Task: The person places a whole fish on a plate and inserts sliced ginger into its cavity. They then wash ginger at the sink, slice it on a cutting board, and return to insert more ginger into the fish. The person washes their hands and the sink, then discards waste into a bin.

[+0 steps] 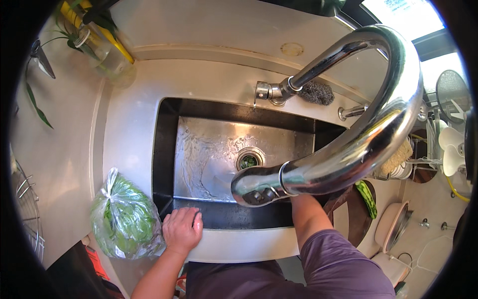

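Note:
My left hand (183, 227) rests on the front left rim of the sink, holding nothing, with its fingers curled over the edge. Just left of it, touching or nearly so, sits a knotted clear plastic bag (125, 220) of leafy greens. My right forearm reaches over the front right of the sink, but the hand itself is hidden behind the large chrome faucet (336, 168). Water spreads over the floor of the steel sink (209, 164). Green scraps (248, 161) lie in the drain.
A scouring pad (316, 93) lies behind the faucet base. To the right are a brown board (360, 220), a striped green vegetable (366, 199), a basin (390, 228) and a dish rack (429, 149). A glass jar (112, 63) with plant stems stands at the back left.

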Motion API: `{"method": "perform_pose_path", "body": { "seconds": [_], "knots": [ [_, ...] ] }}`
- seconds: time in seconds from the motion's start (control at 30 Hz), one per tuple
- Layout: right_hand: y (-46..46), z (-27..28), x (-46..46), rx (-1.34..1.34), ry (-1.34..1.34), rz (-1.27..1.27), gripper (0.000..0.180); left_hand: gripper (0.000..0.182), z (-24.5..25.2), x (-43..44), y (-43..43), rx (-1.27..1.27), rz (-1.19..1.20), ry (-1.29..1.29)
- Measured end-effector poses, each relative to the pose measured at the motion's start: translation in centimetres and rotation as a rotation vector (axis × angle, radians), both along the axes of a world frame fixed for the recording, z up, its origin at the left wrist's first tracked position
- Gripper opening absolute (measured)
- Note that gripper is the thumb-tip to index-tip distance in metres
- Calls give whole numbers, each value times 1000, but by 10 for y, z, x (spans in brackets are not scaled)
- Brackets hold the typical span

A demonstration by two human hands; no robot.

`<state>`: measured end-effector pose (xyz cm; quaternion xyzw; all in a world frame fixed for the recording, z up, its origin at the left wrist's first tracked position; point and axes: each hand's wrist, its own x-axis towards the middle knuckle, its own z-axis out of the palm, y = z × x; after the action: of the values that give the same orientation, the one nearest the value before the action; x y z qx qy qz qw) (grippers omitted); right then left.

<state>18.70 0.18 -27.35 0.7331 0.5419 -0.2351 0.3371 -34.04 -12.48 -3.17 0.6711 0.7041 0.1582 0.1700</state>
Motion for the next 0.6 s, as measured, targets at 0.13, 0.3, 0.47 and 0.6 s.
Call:
{"method": "perform_pose_path", "body": {
  "seconds": [0.13, 0.3, 0.47, 0.6],
  "knots": [
    [-48, -14, -69, -152, 591, -25, 42, 15, -1, -1, 0, -18, -9, -10],
    [-19, -11, -319, -245, 607, 320, 42, 13, -1, -1, -1, 9, 8, -4],
    [14, 8, -459, 428, 1023, 272, 35, 12, 0, -3, -1, -20, 0, 2],
    [50, 15, -414, 444, 1075, -183, 27, 11, 1, 0, 0, -13, -5, -3]
  ]
}}
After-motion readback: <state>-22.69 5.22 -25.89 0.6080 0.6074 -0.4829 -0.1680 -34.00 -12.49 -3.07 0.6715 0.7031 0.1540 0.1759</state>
